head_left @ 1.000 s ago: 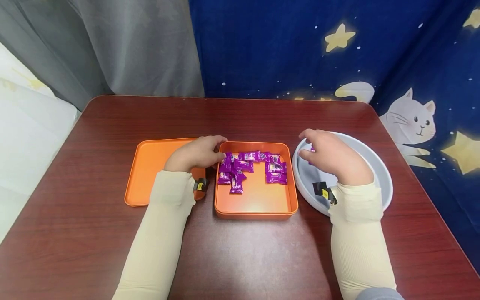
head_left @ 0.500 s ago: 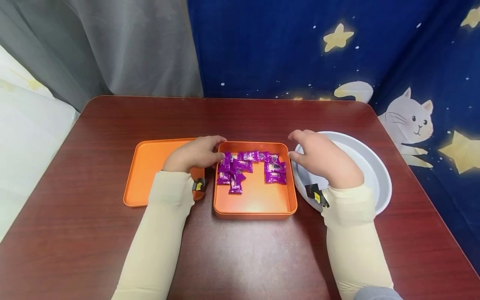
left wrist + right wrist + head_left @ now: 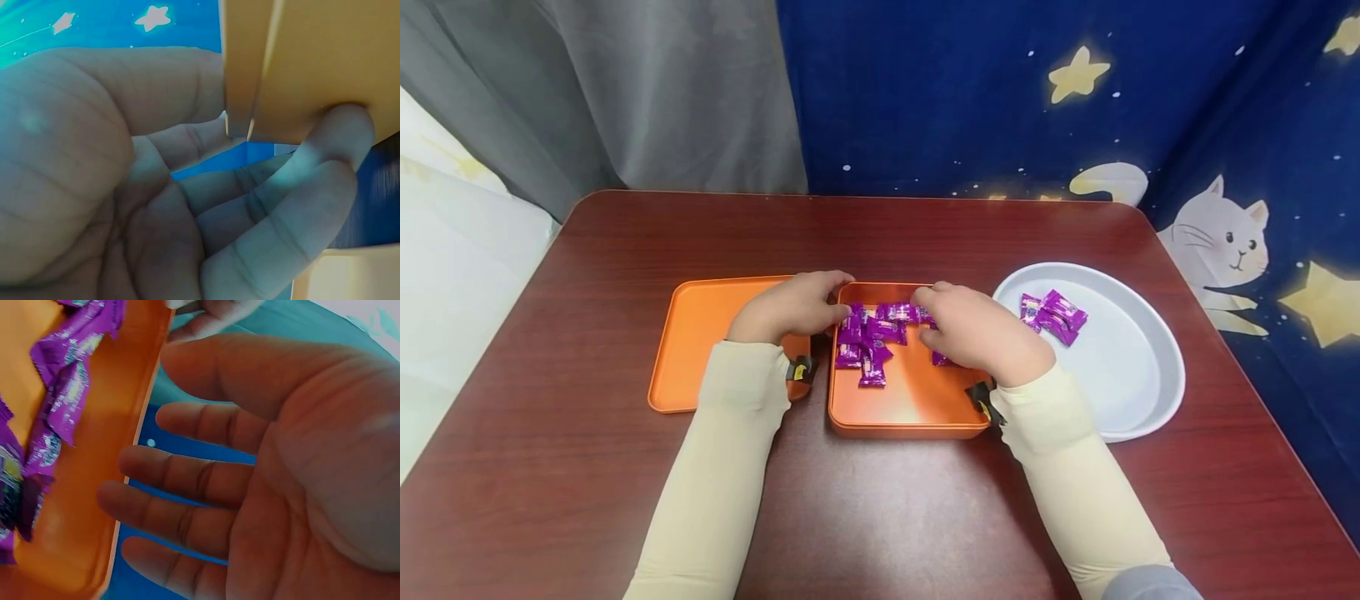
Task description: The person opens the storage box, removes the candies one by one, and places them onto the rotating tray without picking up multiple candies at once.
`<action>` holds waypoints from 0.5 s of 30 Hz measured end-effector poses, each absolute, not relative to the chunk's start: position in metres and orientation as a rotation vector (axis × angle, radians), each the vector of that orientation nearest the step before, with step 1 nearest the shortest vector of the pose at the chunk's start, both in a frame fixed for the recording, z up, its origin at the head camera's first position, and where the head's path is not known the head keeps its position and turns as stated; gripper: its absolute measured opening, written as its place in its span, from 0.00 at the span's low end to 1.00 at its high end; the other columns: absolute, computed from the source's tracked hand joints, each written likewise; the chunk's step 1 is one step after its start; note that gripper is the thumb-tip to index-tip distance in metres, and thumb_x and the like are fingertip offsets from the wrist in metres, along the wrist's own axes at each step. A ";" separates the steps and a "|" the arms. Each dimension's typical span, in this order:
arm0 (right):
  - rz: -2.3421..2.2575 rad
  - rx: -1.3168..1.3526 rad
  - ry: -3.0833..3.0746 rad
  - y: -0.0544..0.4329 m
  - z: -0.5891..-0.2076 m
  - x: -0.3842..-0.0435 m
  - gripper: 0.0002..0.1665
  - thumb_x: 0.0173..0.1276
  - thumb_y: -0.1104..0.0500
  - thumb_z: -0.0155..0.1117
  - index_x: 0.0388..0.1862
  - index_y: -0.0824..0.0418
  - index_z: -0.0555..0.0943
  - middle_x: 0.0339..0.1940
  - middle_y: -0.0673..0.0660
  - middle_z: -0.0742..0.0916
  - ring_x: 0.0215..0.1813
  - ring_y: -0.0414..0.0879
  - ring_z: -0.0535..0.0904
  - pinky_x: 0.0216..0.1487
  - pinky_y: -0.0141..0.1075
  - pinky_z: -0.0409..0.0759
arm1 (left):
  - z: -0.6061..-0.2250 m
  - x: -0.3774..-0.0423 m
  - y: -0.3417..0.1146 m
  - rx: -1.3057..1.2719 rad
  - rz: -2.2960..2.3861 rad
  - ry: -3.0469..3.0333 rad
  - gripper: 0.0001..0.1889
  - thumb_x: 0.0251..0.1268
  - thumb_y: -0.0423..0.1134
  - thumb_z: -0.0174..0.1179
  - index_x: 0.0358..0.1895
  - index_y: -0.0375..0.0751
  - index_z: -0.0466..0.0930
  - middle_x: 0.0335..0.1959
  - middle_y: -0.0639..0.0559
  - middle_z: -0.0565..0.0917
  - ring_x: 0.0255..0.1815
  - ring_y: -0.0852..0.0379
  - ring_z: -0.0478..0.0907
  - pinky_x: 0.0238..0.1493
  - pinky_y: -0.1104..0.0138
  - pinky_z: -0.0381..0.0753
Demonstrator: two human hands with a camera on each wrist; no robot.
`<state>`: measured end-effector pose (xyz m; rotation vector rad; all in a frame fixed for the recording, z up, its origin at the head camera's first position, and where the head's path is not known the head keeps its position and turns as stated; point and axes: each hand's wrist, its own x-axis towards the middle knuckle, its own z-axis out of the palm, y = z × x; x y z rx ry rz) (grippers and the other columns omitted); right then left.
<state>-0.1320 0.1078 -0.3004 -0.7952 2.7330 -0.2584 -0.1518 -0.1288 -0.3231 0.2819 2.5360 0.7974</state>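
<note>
Currently, my right hand (image 3: 973, 329) hangs over the far right part of an orange box (image 3: 917, 404), thumb and fingers loosely apart with nothing visible between them, while my left hand (image 3: 790, 307) grips the box's far left corner. Purple-wrapped candies (image 3: 887, 331) lie inside, bunched along the left wall and strung across the far side, with those at the right mostly hidden under my right hand. As I judge it, reach turns on that right-side group: one candy shows beside my fingertips and another just to the near side of my thumb, and whether I touch either I cannot tell. Left of those fingertips, a far-side candy (image 3: 898, 312) has its long axis running left to right, its right end toward my right hand; the nearest candy (image 3: 872, 372) of the left bunch lies roughly near to far. My left hand is closer to that bunch but is taken up with the box; my right is closer to the right group. On a pale plate (image 3: 1131, 367) to the right, a few more candies (image 3: 1063, 317) sit toward the far left, and an orange lid (image 3: 696, 342) lies left of the box.
</note>
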 end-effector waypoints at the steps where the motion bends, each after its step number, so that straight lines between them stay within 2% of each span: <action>1: -0.250 -0.803 2.731 0.107 -0.302 -0.133 0.27 0.68 0.56 0.66 0.65 0.62 0.75 0.54 0.59 0.81 0.54 0.53 0.78 0.61 0.48 0.76 | -0.323 -0.152 -0.129 0.281 0.796 2.535 0.28 0.73 0.40 0.56 0.74 0.42 0.63 0.55 0.42 0.76 0.48 0.46 0.75 0.53 0.55 0.79; 8: -0.222 -0.882 2.696 0.097 -0.314 -0.136 0.22 0.70 0.56 0.64 0.60 0.62 0.77 0.46 0.57 0.81 0.42 0.49 0.77 0.50 0.41 0.79 | -0.323 -0.152 -0.127 0.278 0.800 2.527 0.28 0.74 0.40 0.56 0.74 0.42 0.63 0.56 0.42 0.76 0.49 0.46 0.75 0.55 0.54 0.79; 15: -0.195 -0.975 2.702 0.087 -0.323 -0.135 0.20 0.68 0.55 0.67 0.57 0.59 0.80 0.42 0.54 0.80 0.43 0.48 0.78 0.49 0.41 0.79 | -0.324 -0.153 -0.128 0.292 0.804 2.522 0.28 0.74 0.40 0.56 0.73 0.42 0.64 0.52 0.43 0.78 0.44 0.48 0.76 0.50 0.57 0.80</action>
